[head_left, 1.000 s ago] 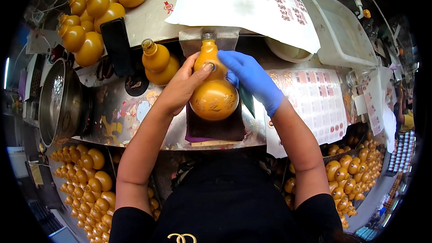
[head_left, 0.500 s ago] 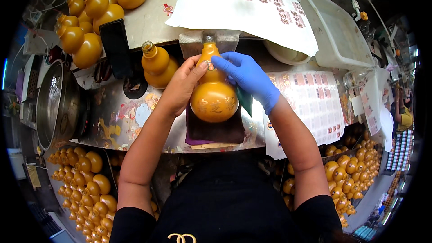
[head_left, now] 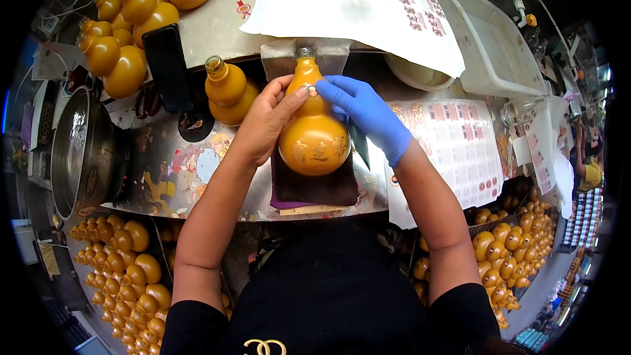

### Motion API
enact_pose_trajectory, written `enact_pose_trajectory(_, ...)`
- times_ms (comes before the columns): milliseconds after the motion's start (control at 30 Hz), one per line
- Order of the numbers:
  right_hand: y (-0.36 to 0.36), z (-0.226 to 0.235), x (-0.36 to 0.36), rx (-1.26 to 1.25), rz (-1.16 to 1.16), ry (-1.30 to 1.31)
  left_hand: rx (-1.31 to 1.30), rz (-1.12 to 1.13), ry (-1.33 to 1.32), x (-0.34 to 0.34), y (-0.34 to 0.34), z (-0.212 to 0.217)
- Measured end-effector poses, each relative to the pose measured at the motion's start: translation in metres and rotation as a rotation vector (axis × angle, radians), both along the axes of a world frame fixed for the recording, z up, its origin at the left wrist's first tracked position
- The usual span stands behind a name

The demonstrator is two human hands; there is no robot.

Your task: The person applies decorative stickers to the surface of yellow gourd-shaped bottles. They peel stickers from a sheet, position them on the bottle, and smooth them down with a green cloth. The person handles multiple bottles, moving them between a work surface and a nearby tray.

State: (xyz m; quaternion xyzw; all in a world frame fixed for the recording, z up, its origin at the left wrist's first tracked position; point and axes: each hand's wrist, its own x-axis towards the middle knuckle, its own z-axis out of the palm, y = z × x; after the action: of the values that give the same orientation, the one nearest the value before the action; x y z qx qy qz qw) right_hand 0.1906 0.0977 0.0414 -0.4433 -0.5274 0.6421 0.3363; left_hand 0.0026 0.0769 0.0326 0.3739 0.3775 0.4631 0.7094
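A yellow-orange gourd-shaped bottle (head_left: 314, 148) with a clear glass mouth lies on a dark folded cloth (head_left: 312, 192), its neck pointing away from me. My bare left hand (head_left: 279, 110) wraps the left side of its upper bulb. On the right side, my right hand (head_left: 363, 112) in a blue glove grips the same bulb. Both thumbs press near a small round sticker (head_left: 311, 91) on its front. A dark green flat piece (head_left: 359, 143) shows below the gloved palm; whether the fingers hold it is hidden. Etched characters mark the lower bulb.
Another gourd bottle (head_left: 230, 95) stands left of my hands, near a black phone (head_left: 167, 66). A metal pan (head_left: 73, 151) sits far left. Sticker sheets (head_left: 453, 151) lie at right, a larger white sheet (head_left: 355, 10) behind. A plastic tub (head_left: 490, 39) is back right. Many bottles (head_left: 131, 276) fill crates below.
Both thumbs have shifted slightly on the upper bulb, and the round sticker between them shows more plainly. The bottle has turned a little, its etched characters facing up more.
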Motion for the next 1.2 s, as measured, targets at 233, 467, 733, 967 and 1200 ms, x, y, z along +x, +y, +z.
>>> enact_pose_trajectory(233, -0.0011, -0.0027, -0.0014, -0.003, -0.025, 0.009, -0.034, -0.026, 0.006, -0.0026, 0.0023, -0.0004)
enact_pose_trajectory(467, 0.0001, -0.0045, -0.0024, -0.001, -0.043, 0.012, 0.006, -0.025, -0.003, 0.0001, -0.0003, -0.0004)
enact_pose_trajectory(733, -0.0001, 0.0006, -0.0033, -0.030, -0.049, 0.013, -0.048, 0.024, 0.032, 0.0037, 0.0026, -0.0021)
enact_pose_trajectory(967, 0.0008, -0.0016, -0.0037, -0.003, -0.035, -0.048, -0.005, 0.020, 0.020, 0.0037, 0.0006, -0.0044)
enact_pose_trajectory(1200, -0.0010, -0.0005, -0.0039, 0.003, -0.034, -0.049, -0.009, 0.018, 0.013, 0.0030, 0.0011, -0.0044)
